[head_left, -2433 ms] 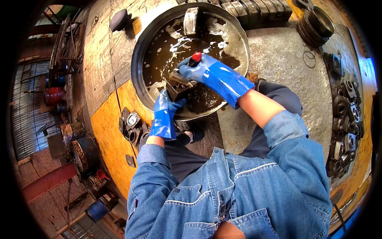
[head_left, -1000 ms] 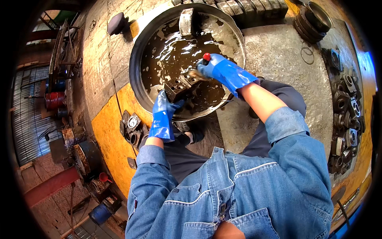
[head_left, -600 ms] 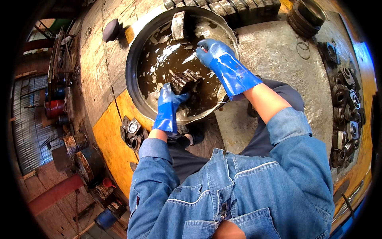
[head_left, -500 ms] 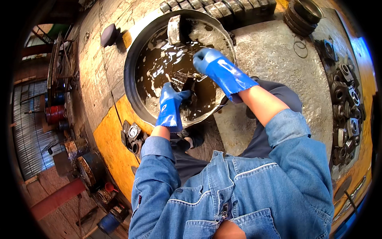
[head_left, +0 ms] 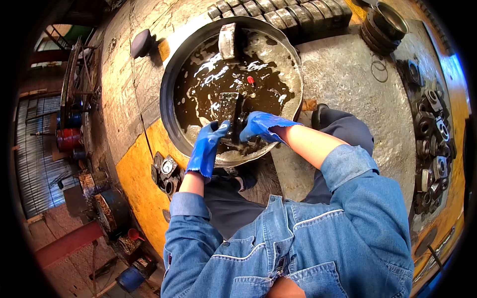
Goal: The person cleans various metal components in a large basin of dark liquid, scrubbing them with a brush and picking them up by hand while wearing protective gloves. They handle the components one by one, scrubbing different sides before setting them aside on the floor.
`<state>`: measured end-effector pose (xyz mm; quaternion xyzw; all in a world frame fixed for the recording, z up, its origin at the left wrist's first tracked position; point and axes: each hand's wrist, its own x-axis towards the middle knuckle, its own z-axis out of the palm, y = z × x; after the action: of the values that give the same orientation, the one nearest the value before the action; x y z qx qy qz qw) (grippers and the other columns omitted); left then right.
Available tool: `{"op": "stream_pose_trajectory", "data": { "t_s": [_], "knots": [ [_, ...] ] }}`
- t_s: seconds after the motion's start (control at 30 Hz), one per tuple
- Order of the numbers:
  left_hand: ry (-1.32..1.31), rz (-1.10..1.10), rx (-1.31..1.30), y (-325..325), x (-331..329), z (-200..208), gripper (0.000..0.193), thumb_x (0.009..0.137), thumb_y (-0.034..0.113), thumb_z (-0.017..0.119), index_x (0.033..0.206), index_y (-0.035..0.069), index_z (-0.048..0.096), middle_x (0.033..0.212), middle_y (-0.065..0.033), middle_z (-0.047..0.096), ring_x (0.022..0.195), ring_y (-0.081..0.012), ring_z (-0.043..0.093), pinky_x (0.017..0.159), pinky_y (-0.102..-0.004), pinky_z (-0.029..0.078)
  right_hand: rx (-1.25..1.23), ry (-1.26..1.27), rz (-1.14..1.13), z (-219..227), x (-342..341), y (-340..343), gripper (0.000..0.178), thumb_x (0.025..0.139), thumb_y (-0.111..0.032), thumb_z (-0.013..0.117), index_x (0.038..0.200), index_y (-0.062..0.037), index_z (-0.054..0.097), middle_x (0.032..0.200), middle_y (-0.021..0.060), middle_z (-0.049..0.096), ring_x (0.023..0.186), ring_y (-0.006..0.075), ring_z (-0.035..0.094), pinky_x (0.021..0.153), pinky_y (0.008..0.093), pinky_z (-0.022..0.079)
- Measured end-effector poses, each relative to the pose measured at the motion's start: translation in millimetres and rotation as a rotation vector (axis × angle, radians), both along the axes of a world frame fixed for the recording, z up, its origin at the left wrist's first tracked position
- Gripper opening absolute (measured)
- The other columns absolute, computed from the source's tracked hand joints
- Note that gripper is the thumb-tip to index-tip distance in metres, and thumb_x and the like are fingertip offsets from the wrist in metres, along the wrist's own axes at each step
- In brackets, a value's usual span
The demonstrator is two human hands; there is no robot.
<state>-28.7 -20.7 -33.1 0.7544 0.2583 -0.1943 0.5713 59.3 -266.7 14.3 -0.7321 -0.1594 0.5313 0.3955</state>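
A wide round metal basin [head_left: 166, 94] holds dark, foamy liquid. Inside it, near my side, a dark wet metal block [head_left: 228, 105] stands partly out of the liquid. My left hand [head_left: 208, 141], in a blue rubber glove, grips the block's left side with the thumb toward it. On the other side my gloved right hand [head_left: 262, 126] curls its fingers at the block's lower right; the fingertips are partly hidden. A curved grey metal piece [head_left: 227, 42] leans at the basin's far wall. Beyond the block, a small red object [head_left: 250, 80] shows in the liquid, its kind unclear.
A row of dark curved metal blocks [head_left: 288, 17] lies beyond the basin. Stacked metal rings [head_left: 380, 30] stand at the far right, with thin rings [head_left: 379, 71] nearby. Several metal parts [head_left: 432, 129] line the right edge; more parts [head_left: 168, 166] lie left of my knee.
My right hand has come down from the basin's middle to the block's right side. The block stands more upright between my hands. The red object has come into sight.
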Motion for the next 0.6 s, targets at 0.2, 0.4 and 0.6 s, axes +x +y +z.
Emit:
{"op": "stream_pose_trajectory", "data": {
  "t_s": [0.2,0.4,0.6],
  "knots": [
    [-0.151,-0.005,0.04,-8.9,-13.9,-11.5,0.059,0.101,0.046,0.07,0.128,-0.006,0.069,0.11,-0.011,0.075,0.096,-0.0165,0.066,0.086,-0.0324,0.053,0.078,0.092,-0.021,-8.6,-22.8,19.7,0.038,0.081,-0.033,0.083,0.106,-0.0032,0.08,0.094,0.0153,0.074,0.084,0.0215,0.068,0.078,0.0389,0.052],
    [-0.039,-0.019,0.087,-18.4,-4.2,6.4,0.049,0.102,0.042,0.067,0.124,-0.001,0.073,0.11,-0.012,0.077,0.101,-0.0206,0.068,0.092,-0.0356,0.053,0.447,0.159,-0.161,-10.7,-15.0,10.6,0.034,0.085,-0.03,0.084,0.101,-0.0005,0.081,0.091,0.0086,0.076,0.085,0.0158,0.067,0.079,0.033,0.05],
    [-0.094,0.203,-0.402,-28.4,-5.7,22.2,0.052,0.107,0.047,0.058,0.12,0.0,0.075,0.106,-0.0075,0.076,0.093,-0.0143,0.066,0.089,-0.0311,0.051,0.443,0.322,-0.302,-12.3,-5.6,16.0,0.041,0.091,-0.027,0.085,0.122,-0.0013,0.076,0.115,0.009,0.077,0.104,0.0156,0.068,0.098,0.0307,0.05]
  ]
}}
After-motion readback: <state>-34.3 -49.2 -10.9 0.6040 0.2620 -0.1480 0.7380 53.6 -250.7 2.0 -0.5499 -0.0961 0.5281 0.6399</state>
